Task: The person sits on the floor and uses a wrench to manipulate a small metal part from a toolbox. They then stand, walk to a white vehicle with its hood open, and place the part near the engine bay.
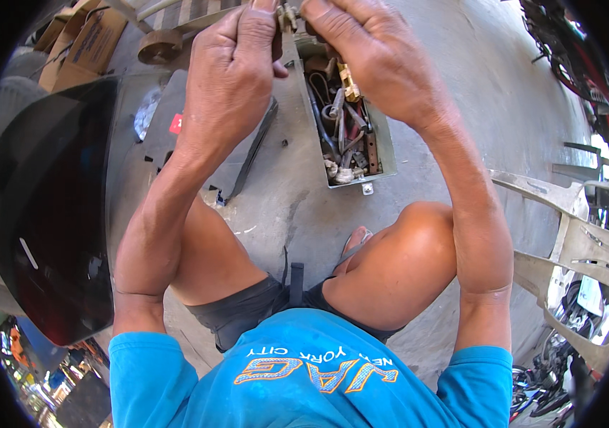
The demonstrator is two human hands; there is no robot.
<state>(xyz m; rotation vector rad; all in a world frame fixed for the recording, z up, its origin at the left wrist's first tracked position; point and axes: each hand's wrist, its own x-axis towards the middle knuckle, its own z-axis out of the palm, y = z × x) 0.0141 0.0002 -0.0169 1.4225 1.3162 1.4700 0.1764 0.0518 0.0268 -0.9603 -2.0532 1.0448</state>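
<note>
Both my hands are raised in front of me at the top of the view, above an open metal toolbox (384, 150) on the concrete floor. My left hand (233, 71) and my right hand (369, 53) pinch a small brass-coloured metal part (287, 16) between their fingers; its shape is mostly hidden by the fingers. The toolbox holds several rusty tools and fittings, among them a brass fitting (349, 84). I am squatting, with my knees below my forearms.
A dark glossy motorcycle panel (48, 214) lies at the left. Cardboard boxes (90, 39) and a round metal wheel (159, 46) sit at the upper left. A pale plastic chair (575, 235) stands at the right, with motorcycles (575, 64) behind it.
</note>
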